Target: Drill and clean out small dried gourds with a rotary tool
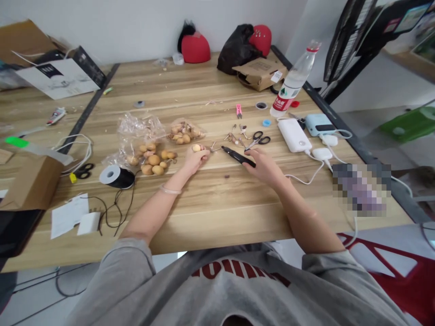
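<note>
Closed left hand pinching tan nut at fingertips; right hand gripping black pen-shaped tool, tip pointing ten o'clock, near nut. At nine o'clock from left hand, nut pile; at twelve from right, scissors.

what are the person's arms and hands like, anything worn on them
Both arms are bare below the short grey sleeves of a T-shirt with dark red lettering across the chest. The left hand and right hand are ungloved, with no rings that I can make out. A thin pale bangle circles the left wrist.
</note>
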`<state>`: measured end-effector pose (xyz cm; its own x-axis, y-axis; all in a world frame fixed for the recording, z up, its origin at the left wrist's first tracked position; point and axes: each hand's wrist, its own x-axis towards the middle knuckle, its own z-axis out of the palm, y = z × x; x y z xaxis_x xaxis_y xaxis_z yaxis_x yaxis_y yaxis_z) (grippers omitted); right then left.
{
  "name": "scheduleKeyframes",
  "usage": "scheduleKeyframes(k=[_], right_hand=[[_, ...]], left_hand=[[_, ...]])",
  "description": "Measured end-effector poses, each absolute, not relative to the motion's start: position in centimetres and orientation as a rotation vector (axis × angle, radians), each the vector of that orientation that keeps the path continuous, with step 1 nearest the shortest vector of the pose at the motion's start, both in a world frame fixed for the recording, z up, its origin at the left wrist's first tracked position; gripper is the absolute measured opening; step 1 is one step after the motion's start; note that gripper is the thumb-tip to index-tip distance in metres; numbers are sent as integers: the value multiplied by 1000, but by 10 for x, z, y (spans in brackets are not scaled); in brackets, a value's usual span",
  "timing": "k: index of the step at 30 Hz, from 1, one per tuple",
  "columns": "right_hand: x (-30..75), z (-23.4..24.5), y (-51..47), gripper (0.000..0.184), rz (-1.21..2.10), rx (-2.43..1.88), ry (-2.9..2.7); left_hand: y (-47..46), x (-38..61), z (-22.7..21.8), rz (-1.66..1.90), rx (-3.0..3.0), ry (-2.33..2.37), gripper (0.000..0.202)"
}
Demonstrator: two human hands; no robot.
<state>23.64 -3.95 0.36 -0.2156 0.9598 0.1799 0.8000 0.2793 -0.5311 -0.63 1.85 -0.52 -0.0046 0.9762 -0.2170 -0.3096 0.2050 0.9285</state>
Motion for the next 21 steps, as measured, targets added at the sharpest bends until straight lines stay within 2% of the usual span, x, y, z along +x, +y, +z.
scheduleKeyframes(k=[4, 11, 21], right_hand=[[235, 0, -39, 37, 456, -1651, -2198], [231, -1, -37, 23, 427, -1679, -2292], [230, -3, -36, 24, 599, -1680, -2121]], left_hand=[[19, -6, -7, 1209, 787, 1082, 30], [19, -9, -13, 1213, 787, 1045, 29], [16, -11, -9, 1220, 738, 1053, 27]])
